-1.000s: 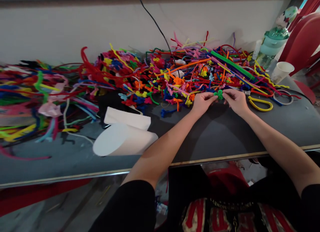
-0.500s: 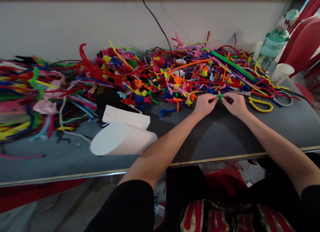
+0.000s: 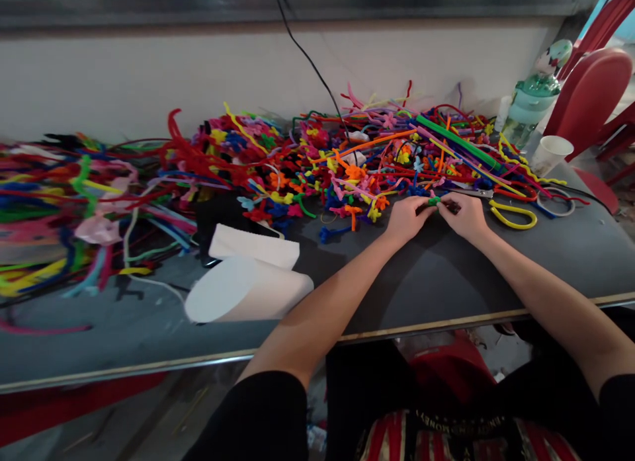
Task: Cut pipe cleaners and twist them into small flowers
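Note:
Between my two hands is a small green pipe cleaner piece (image 3: 434, 201), bent into a compact shape. My left hand (image 3: 407, 217) pinches it from the left, thumb against the fingers. From the right, the fingertips of my right hand (image 3: 464, 215) are closed on it too, partly hiding it. Just beyond both hands lies a heap of coloured pipe cleaners (image 3: 357, 170), many twisted into little flower shapes. Scissors with a yellow handle loop (image 3: 514, 217) rest to the right of my right hand.
A white paper roll (image 3: 248, 292) and a folded white piece (image 3: 255, 247) lie left of my forearm. More pipe cleaners (image 3: 94, 183) cover the table's left side. A paper cup (image 3: 550, 155) and a green-topped bottle (image 3: 528, 107) stand at the right. A black cable (image 3: 312, 67) hangs down.
The view has tilted up slightly, so everything sits lower in the picture. Both hands keep hold of the green pipe cleaner piece, with the fingertips shifted a little.

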Demonstrator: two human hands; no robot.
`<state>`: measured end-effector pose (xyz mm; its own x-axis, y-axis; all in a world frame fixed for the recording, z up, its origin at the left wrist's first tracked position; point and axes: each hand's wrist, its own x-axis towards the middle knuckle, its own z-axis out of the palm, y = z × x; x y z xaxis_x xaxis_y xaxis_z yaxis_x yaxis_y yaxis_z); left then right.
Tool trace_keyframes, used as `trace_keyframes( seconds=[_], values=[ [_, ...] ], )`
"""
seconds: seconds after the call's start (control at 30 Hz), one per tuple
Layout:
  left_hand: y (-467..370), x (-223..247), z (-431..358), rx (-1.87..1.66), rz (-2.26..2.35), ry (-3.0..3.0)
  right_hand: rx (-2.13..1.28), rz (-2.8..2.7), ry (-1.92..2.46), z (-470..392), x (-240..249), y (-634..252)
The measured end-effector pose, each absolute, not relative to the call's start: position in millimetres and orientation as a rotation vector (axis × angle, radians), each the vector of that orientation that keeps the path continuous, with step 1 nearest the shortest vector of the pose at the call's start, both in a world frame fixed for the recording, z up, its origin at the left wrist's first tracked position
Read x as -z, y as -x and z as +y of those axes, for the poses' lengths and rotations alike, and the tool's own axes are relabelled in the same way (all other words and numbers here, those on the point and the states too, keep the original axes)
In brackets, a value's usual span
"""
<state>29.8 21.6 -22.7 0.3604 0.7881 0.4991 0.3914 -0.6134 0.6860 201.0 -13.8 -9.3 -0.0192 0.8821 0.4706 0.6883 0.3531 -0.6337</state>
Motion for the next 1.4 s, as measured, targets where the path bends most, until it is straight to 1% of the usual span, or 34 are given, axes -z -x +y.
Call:
trace_keyframes(
  seconds=[0.1, 0.23, 0.4, 0.5, 0.63, 0.7, 0.8, 0.83, 0.97, 1.07, 1.13, 1.3, 1.4],
  values=[
    [-30, 22, 23, -1.173, 1.009, -2.016, -0.341, -1.763, 1.378, -14, 8, -201],
    [-22, 22, 36, -1.085, 0.910, -1.582, -0.477, -1.695, 1.359, -13, 6, -202],
    [19, 24, 51, -1.008, 0.854, -1.210, -0.558, -1.601, 1.394, -11, 5, -202],
    [45, 23, 52, -1.055, 0.874, -1.212, -0.567, -1.642, 1.399, -12, 5, -201],
    [50, 21, 47, -0.970, 0.912, -1.309, -0.532, -1.671, 1.435, -16, 1, -198],
    [37, 20, 43, -1.025, 0.971, -1.378, -0.535, -1.674, 1.427, -19, -1, -197],
    [8, 18, 34, -1.236, 1.116, -1.469, -0.594, -1.698, 1.383, -19, -3, -196],
    [-3, 17, 31, -1.259, 1.128, -1.508, -0.607, -1.707, 1.369, -18, -2, -196],
    [-38, 16, 22, -1.199, 0.993, -1.491, -0.607, -1.702, 1.318, -14, 1, -199],
    [-46, 18, 21, -1.211, 0.871, -1.383, -0.640, -1.652, 1.248, -12, 2, -201],
    [-44, 20, 22, -1.192, 0.780, -1.312, -0.732, -1.633, 1.195, -11, 3, -201],
    [-34, 18, 21, -1.050, 0.533, -1.196, -1.163, -1.628, 1.036, -6, 3, -201],
    [-32, 16, 17, -0.960, 0.453, -1.193, -1.285, -1.685, 0.995, -5, -1, -205]
  ],
)
